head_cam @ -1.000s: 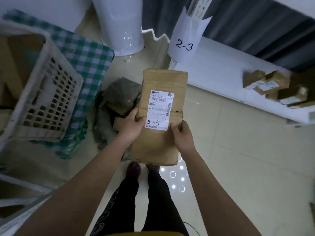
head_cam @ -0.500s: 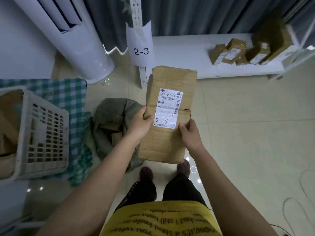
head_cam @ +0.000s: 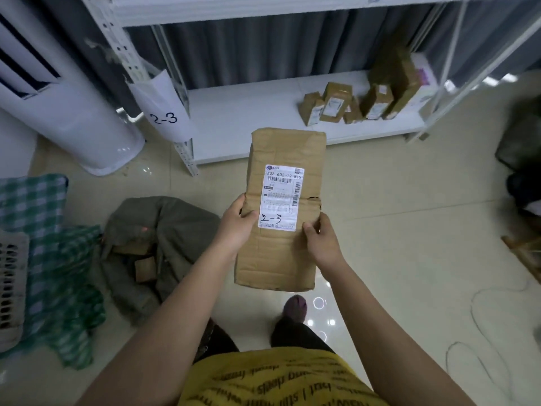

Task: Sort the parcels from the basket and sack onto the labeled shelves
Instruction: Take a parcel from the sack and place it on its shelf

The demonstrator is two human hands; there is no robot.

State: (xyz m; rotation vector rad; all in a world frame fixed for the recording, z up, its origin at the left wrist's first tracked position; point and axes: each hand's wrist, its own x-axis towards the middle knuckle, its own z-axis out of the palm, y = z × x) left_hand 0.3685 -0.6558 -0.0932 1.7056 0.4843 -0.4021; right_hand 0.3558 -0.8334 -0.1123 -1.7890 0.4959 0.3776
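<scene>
Facing the white bottom shelf (head_cam: pixel 251 112) tagged 2-3 over glossy tile floor (head_cam: pixel 395 230), left hand (head_cam: pixel 237 227) and right hand (head_cam: pixel 323 241) grip the cardboard parcel (head_cam: pixel 281 253) by its sides.

You hold the parcel (head_cam: pixel 281 209) in front of you, left hand (head_cam: pixel 238 227) on its left edge, right hand (head_cam: pixel 322 238) on its right. Beyond it stands the shelf (head_cam: pixel 248 112), with small parcels (head_cam: pixel 348 104) at its right end. The sack (head_cam: pixel 164 230) lies on the floor to your left, the basket (head_cam: pixel 11 285) farther left.
</scene>
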